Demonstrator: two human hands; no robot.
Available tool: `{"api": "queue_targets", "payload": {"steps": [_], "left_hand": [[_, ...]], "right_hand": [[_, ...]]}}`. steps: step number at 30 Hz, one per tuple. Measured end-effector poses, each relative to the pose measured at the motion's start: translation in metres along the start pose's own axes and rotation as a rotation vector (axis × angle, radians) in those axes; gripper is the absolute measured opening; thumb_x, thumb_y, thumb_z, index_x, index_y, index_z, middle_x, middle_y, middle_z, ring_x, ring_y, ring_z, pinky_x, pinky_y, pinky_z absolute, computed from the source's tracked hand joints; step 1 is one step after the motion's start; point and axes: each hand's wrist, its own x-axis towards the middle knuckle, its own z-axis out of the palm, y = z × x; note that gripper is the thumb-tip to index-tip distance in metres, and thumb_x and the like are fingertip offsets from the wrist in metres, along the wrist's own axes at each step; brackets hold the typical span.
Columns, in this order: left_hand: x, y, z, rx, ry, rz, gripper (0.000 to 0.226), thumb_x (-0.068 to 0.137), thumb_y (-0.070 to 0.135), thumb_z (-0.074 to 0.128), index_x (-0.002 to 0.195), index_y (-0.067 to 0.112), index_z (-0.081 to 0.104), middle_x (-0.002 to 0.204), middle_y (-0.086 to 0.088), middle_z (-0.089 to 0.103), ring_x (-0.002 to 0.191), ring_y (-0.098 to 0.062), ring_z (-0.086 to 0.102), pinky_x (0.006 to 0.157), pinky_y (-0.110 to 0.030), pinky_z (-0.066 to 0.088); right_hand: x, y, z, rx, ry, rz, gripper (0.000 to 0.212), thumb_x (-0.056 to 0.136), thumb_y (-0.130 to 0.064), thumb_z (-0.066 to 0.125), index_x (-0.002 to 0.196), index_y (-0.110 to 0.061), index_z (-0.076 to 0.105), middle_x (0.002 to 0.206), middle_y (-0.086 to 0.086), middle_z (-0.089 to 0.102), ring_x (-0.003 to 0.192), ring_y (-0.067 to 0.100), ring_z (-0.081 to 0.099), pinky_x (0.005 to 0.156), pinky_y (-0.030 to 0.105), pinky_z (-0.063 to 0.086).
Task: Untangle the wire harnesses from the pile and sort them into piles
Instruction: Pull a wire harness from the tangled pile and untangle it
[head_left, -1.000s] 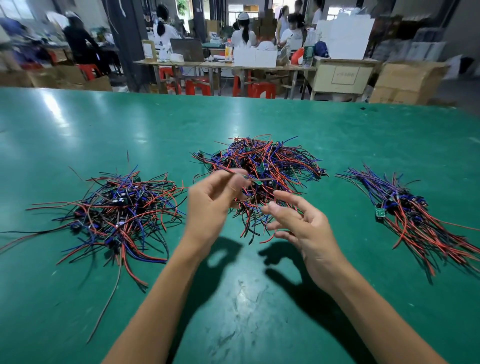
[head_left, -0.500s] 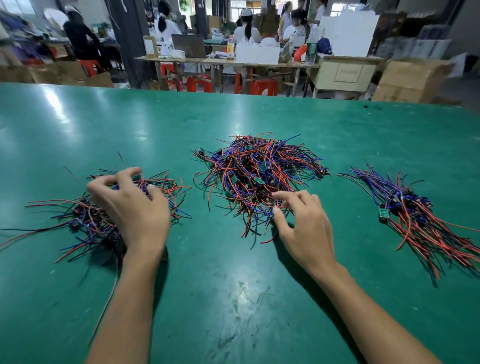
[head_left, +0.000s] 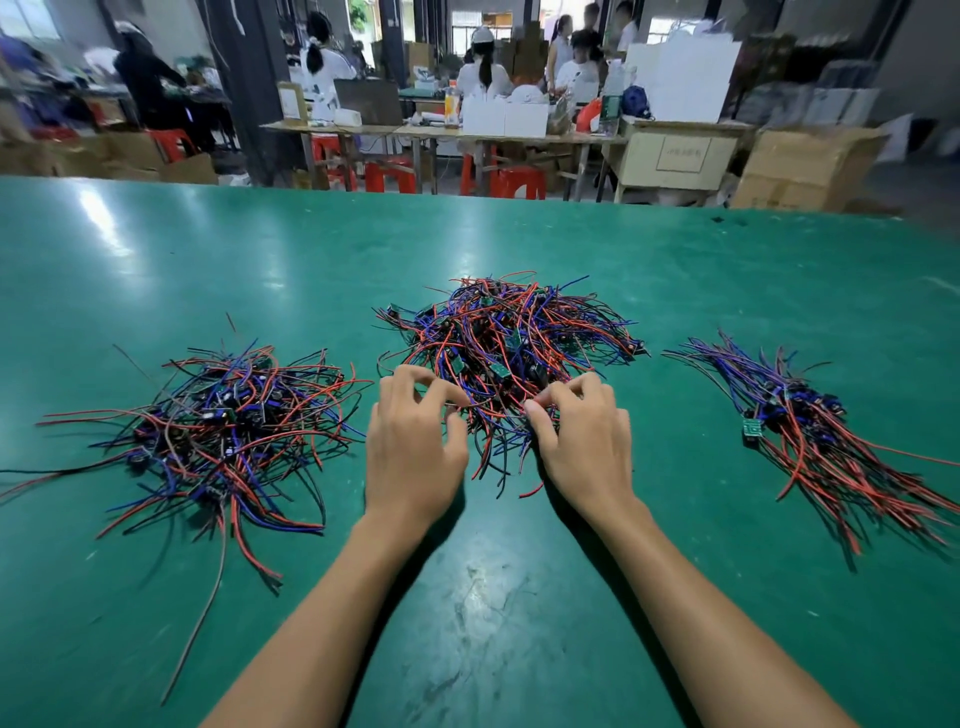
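Left of the middle pile (head_left: 511, 348), well apart from it, sits the left pile (head_left: 223, 421), loose and messy, wires trailing off toward the near table (head_left: 519, 623) edge. Half a second ago the left hand was on that pile; now the left hand (head_left: 413, 447) is back at the middle pile's near-left edge, fingers curled, nothing clearly pinched, probably between picks. So one harness looks dropped off left and the next pick is starting. Right hand (head_left: 584, 441) is at the middle pile's near edge, fingertips (head_left: 535, 408) dug into the wires, seems to pinch a strand, though the tangle hides it. Right of the middle pile, well apart, lies the right pile (head_left: 810, 431), combed straighter. Middle pile is still big, plenty left.
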Motion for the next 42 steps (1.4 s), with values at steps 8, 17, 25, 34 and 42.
{"api": "queue_targets", "payload": {"steps": [8,17,25,34,42], "left_hand": [[-0.001,0.001,0.0,-0.027,-0.017,-0.005,0.014,0.086,0.01,0.067,0.092,0.022,0.068,0.105,0.002,0.051,0.104,-0.018,0.05,0.084,-0.035,0.043],[-0.003,0.0,0.0,-0.049,-0.02,-0.007,0.016,0.086,0.01,0.066,0.093,0.024,0.068,0.102,0.007,0.046,0.102,-0.014,0.047,0.083,-0.033,0.042],[-0.003,0.003,-0.001,-0.091,-0.092,-0.018,0.016,0.088,0.012,0.064,0.096,0.025,0.069,0.103,0.007,0.05,0.098,-0.015,0.052,0.083,-0.036,0.045],[-0.004,0.005,-0.002,-0.098,-0.13,-0.024,0.018,0.091,0.014,0.063,0.105,0.022,0.068,0.105,0.005,0.054,0.105,-0.015,0.051,0.088,-0.038,0.045],[-0.003,0.009,-0.001,-0.102,-0.11,-0.016,0.027,0.094,0.016,0.06,0.12,0.021,0.063,0.115,0.004,0.056,0.112,-0.018,0.051,0.092,-0.037,0.044]], "right_hand": [[0.003,-0.01,0.001,-0.089,-0.016,-0.036,0.041,0.1,-0.048,0.052,0.137,-0.032,0.058,0.134,0.004,0.045,0.122,0.025,0.04,0.099,0.04,0.032],[0.002,-0.003,-0.001,0.099,0.029,0.044,0.014,0.091,-0.041,0.068,0.097,-0.03,0.074,0.12,-0.003,0.05,0.119,0.02,0.04,0.099,0.035,0.027],[-0.004,0.001,-0.008,0.323,0.134,0.015,0.009,0.097,-0.035,0.066,0.094,-0.029,0.072,0.099,-0.013,0.071,0.095,0.014,0.056,0.085,0.033,0.036],[-0.007,-0.002,-0.015,0.44,0.335,0.041,0.016,0.102,-0.03,0.051,0.097,-0.018,0.061,0.092,-0.008,0.061,0.083,0.018,0.057,0.077,0.037,0.046],[-0.008,-0.012,-0.037,0.692,0.619,0.022,0.016,0.106,-0.026,0.034,0.1,-0.019,0.047,0.085,-0.004,0.06,0.068,0.025,0.058,0.067,0.048,0.047]]}}
